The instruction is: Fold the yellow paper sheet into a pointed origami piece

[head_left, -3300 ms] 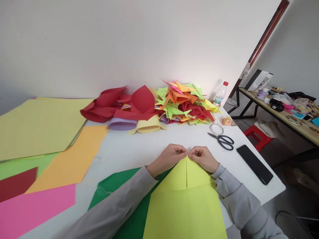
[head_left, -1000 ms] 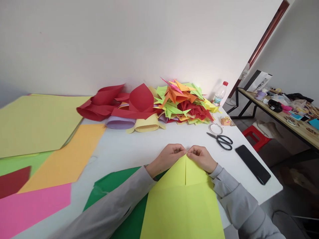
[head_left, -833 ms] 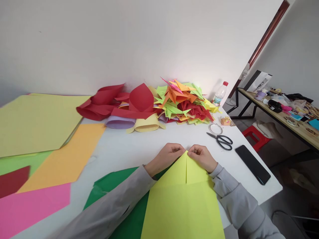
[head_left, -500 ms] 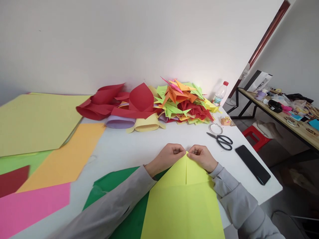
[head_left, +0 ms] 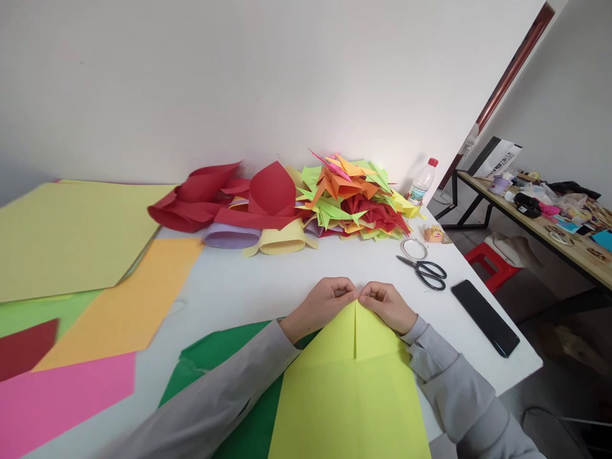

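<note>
A large sheet of yellow paper lies in front of me, its two far corners folded inward so they meet along a centre slit and form a point. My left hand pinches the left side of that tip between thumb and fingers. Close against it, my right hand pinches the right side of the tip. The fingertips nearly touch each other and cover the very point. Partly beneath the yellow sheet and my left forearm is green paper.
Folded red paper and a pile of colourful folded paper stand along the wall. Scissors, a phone and a bottle are at right. Orange paper, pink paper and pale yellow sheets lie left.
Both hands stay pinched at the tip of the yellow paper. The tip and the slit have shifted very slightly toward me and to the left.
</note>
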{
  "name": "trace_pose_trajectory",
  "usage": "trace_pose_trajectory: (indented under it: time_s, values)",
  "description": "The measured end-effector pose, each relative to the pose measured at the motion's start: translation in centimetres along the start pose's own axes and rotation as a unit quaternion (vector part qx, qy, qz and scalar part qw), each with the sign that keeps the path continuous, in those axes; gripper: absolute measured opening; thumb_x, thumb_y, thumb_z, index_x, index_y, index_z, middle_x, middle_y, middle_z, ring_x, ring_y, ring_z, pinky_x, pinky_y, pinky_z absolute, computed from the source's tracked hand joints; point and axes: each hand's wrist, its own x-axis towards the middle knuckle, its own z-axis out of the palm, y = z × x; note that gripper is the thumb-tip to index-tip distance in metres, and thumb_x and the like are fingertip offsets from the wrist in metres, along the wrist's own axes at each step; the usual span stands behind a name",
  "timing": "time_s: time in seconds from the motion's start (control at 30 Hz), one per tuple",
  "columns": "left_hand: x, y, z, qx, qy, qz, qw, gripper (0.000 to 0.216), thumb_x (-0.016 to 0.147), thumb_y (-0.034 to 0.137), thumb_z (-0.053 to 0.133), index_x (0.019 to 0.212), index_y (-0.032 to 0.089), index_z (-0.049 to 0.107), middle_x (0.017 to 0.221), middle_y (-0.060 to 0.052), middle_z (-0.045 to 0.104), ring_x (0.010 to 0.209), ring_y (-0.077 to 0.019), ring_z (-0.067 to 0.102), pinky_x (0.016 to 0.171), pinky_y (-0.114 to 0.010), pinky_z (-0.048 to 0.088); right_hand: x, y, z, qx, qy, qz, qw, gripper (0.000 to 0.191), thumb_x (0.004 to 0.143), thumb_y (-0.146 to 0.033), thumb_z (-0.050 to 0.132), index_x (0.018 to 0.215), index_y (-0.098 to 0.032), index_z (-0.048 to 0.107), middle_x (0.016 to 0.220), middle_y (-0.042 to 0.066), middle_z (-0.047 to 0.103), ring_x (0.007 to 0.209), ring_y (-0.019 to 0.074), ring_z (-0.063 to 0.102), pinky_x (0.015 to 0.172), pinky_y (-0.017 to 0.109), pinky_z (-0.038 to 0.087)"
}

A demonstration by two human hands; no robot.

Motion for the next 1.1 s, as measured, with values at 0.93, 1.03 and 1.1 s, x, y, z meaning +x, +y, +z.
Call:
trace_pose_trajectory:
  time_s: [0.93,1.03,1.1]
  values:
    - [0.9,0.5,-4.4,0.052,0.144,-0.008,0.988,0.031,0.071,0.050,0.061,0.069,0.019,0.059,0.060,0.002,0.054,0.052,-0.0118,0.045,0.048,-0.023,0.035,0.3,-0.4,-0.6,0.053,0.038,0.024,0.998,0.016,0.061,-0.032,0.067,0.063,-0.018,0.059,0.056,-0.005,0.053,0.050,0.0092,0.041,0.050,0.022,0.031]
    - [1.0,0.3,-5.3,0.055,0.168,-0.006,0.984,0.034,0.069,0.052,0.062,0.069,0.018,0.059,0.063,0.001,0.056,0.055,-0.0127,0.047,0.049,-0.023,0.036,0.4,-0.4,-0.9,0.055,0.047,0.014,0.997,0.014,0.060,-0.031,0.067,0.061,-0.018,0.060,0.056,-0.004,0.054,0.053,0.0097,0.043,0.054,0.023,0.033]
    - [1.0,0.3,-5.8,0.058,0.179,-0.005,0.982,0.035,0.068,0.053,0.063,0.068,0.019,0.058,0.064,0.001,0.057,0.056,-0.0129,0.047,0.050,-0.023,0.036,0.4,-0.5,-1.0,0.056,0.051,0.007,0.997,0.013,0.060,-0.029,0.066,0.061,-0.018,0.060,0.058,-0.004,0.056,0.055,0.0105,0.045,0.056,0.023,0.035]
